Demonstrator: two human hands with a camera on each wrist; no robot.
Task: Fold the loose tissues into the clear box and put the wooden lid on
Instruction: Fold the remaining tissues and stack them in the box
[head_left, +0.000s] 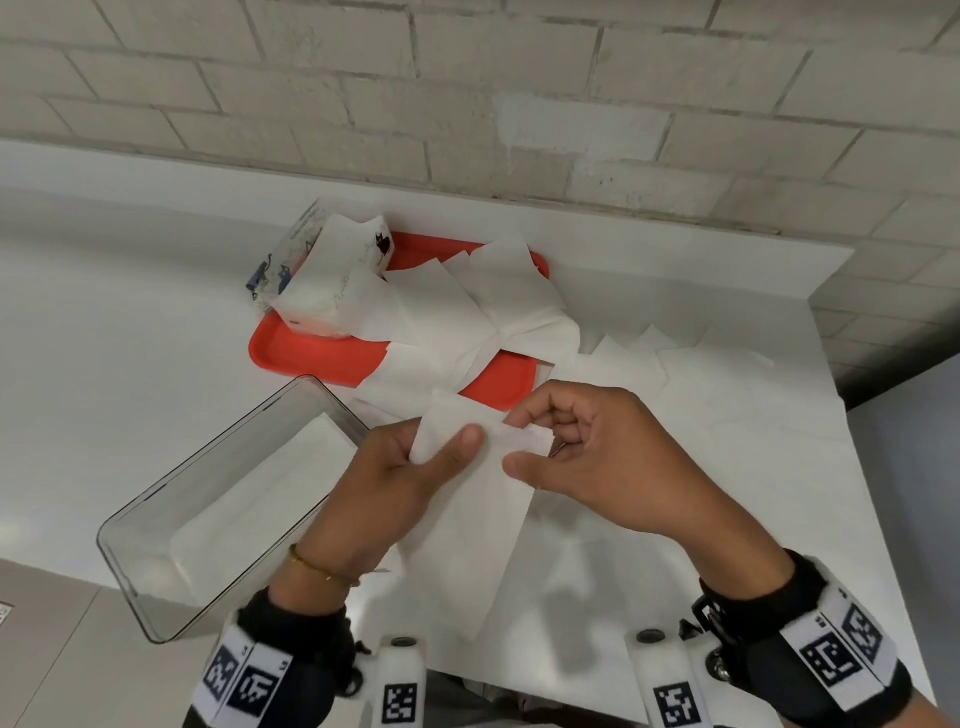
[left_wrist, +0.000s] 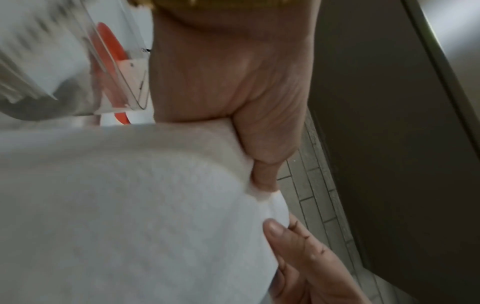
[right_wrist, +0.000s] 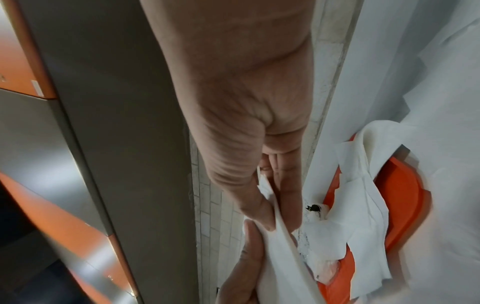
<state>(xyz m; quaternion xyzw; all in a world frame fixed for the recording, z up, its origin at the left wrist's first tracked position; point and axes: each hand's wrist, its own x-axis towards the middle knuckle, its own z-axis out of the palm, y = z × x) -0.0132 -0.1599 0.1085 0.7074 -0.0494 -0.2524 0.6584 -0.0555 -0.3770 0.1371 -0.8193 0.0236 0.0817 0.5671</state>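
Tissue (head_left: 470, 499) hangs above the tabletop's near edge; we pinch its top with our left hand (head_left: 400, 483) and right hand (head_left: 597, 457). Box (head_left: 171, 525) sits open near the tabletop's left corner.

White tissues (head_left: 457, 332) over a red-orange tray (head_left: 322, 353); white pack (head_left: 332, 280) printed with black cats; clear grey-tinted box (head_left: 156, 587); white table (head_left: 130, 312); black-and-white checked markers on wristbands (head_left: 841, 660).
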